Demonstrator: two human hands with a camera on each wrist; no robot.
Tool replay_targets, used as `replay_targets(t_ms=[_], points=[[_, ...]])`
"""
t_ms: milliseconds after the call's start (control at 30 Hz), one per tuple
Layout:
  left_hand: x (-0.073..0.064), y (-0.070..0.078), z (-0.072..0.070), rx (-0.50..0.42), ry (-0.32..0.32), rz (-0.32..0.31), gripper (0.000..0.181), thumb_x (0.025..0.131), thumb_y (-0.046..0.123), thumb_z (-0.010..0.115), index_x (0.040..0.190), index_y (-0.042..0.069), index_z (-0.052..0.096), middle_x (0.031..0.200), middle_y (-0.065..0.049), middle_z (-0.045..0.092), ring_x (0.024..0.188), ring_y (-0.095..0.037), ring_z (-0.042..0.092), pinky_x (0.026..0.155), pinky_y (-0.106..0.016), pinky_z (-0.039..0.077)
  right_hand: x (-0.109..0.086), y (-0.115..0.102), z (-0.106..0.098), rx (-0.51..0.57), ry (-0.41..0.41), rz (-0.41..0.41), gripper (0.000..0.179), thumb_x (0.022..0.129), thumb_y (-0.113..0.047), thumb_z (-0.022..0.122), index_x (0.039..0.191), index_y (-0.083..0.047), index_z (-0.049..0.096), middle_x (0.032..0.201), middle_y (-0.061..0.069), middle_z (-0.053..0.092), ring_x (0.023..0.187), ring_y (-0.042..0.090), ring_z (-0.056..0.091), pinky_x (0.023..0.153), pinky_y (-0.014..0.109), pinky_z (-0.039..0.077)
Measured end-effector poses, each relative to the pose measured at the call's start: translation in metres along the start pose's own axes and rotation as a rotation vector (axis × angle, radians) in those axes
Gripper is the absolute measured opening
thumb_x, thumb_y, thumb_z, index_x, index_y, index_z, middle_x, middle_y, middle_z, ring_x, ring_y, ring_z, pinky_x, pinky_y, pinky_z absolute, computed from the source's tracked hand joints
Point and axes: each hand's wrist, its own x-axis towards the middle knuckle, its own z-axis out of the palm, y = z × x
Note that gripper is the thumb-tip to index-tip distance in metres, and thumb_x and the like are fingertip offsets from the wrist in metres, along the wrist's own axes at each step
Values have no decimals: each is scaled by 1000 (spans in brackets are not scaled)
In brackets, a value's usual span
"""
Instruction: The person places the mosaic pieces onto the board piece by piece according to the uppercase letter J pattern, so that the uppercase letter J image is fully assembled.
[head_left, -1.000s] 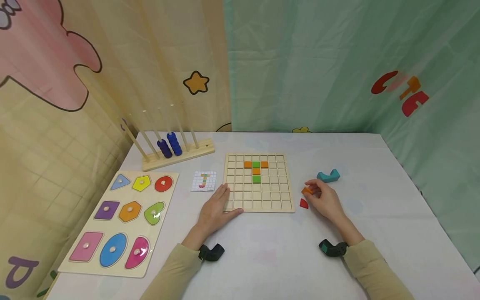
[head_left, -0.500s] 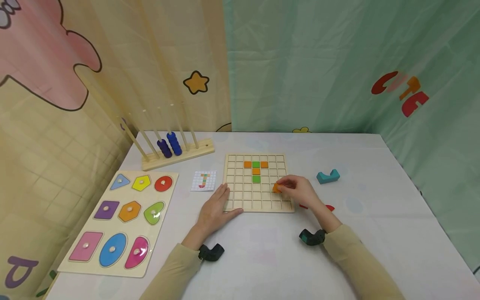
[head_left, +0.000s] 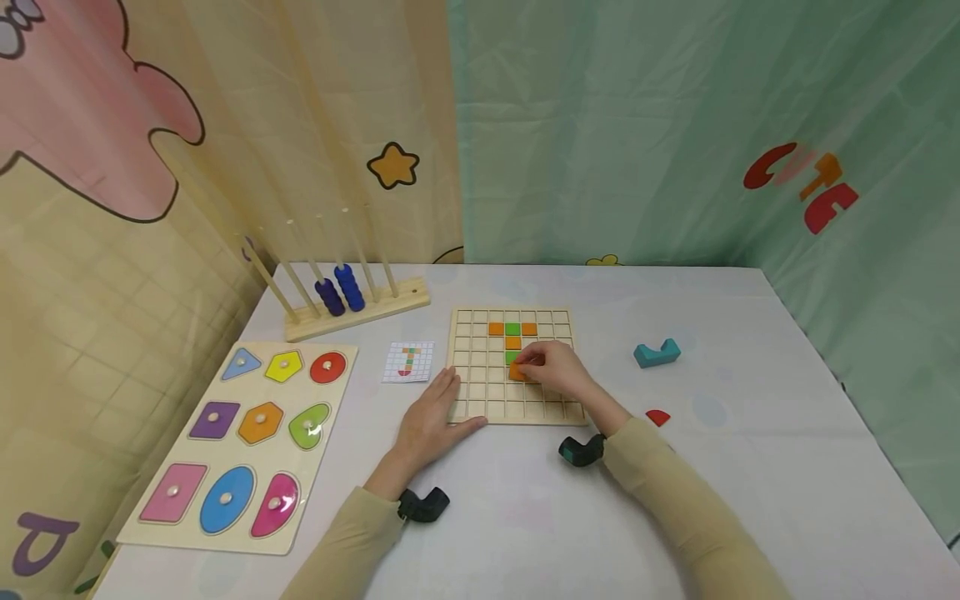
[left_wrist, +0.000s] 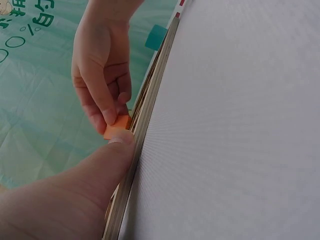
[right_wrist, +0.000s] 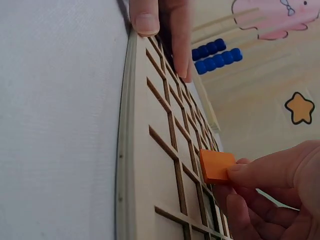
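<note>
My right hand [head_left: 557,367] pinches an orange square tile [right_wrist: 217,166] between thumb and fingers, over the wooden grid board [head_left: 480,403]. In the head view the tile is just below a green tile [head_left: 512,357] on the board. Above that green tile lie an orange tile [head_left: 513,342] and a row of orange, green and orange tiles. My left hand [head_left: 429,421] rests on the board's lower left corner, its fingers along the left edge and its thumb at the front edge. Whether the held tile touches the board is hard to tell.
A pattern card [head_left: 408,362] lies left of the board. Farther left are a knobbed shape puzzle [head_left: 315,467] and a peg stand [head_left: 405,293] with blue beads. On the right lie a teal notched block [head_left: 657,353] and a red quarter-round piece [head_left: 657,417].
My right hand has carried the orange tile leftward from the table right of the board to a spot below the green tile. The left hand stays in place.
</note>
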Motion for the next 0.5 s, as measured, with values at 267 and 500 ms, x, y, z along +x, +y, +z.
replay_targets(t_ms=[267,500], points=[[0,0,1,17,-4,3,88,84,60,57,139,-7,39,149,-18,30,139,-26,24,111,-39,27,3,-4,8,-119,-8,-17,11,87,-14,67,94,-10,73,91,1,67,83,17,59,77,33,51],[0,-1,1,22,-1,5,88,84,59,58,139,-7,39,149,-18,30,139,-26,24,110,-38,27,0,-2,10,-98,26,18,13,85,-15,69,96,-12,74,94,1,65,80,16,57,72,30,50]])
